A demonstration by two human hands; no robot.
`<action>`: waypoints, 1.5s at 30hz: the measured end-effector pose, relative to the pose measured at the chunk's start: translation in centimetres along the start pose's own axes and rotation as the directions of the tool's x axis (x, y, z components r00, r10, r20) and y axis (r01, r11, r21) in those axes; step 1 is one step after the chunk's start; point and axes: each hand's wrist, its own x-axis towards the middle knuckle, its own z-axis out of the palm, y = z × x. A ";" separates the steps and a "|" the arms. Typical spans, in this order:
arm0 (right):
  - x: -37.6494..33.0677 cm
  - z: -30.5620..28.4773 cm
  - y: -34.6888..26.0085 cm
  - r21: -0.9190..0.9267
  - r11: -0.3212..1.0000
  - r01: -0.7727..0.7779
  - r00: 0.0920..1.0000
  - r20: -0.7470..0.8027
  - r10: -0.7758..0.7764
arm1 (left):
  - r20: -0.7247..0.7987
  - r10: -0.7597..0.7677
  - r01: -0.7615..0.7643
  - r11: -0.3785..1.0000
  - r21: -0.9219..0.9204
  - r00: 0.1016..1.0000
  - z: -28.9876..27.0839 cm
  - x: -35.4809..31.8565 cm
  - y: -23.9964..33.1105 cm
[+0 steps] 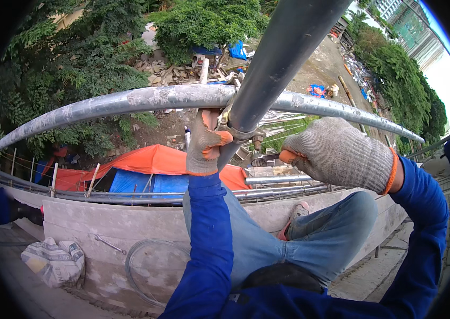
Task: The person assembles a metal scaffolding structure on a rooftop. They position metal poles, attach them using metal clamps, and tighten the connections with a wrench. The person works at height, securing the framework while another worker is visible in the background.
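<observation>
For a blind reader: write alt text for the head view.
Two gloved hands work a metal clamp joining two grey scaffold pipes: the left hand holds the clamp, the right hand turns a wrench on its bolt. Far below lie orange and blue tarps.

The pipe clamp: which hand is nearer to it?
Left. The left hand grips right at the pipe clamp; the right hand stays off to its right, holding a wrench.

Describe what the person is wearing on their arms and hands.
Both arms are in bright blue long sleeves. The left hand and right hand wear grey knitted work gloves with orange coating on fingers and an orange cuff edge; the left glove looks grubbier.
</observation>
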 end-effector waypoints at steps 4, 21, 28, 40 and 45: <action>1.4 -1.5 0.3 -0.309 0.950 0.046 0.998 -0.032 -0.059 | 0.028 0.013 -0.012 1.000 -0.014 1.000 -0.3 0.1 0.1; 12.2 23.9 -7.9 0.697 -0.299 0.652 0.646 -0.304 0.700 | 0.086 0.082 -0.074 0.993 -0.092 0.993 0.7 0.7 0.0; 2.4 20.4 -5.7 0.668 0.628 0.400 0.793 -0.595 0.128 | 0.082 0.033 -0.037 0.998 0.049 0.996 0.4 0.4 0.9; 0.1 -2.8 -2.4 -0.310 0.951 0.001 0.992 -0.121 -0.040 | 0.083 0.007 -0.001 0.997 -0.079 0.997 0.9 0.7 0.6; 2.2 -2.8 -3.3 -0.435 0.900 0.025 0.993 -0.091 -0.071 | 0.041 0.054 -0.051 0.997 -0.053 0.998 0.4 0.3 1.1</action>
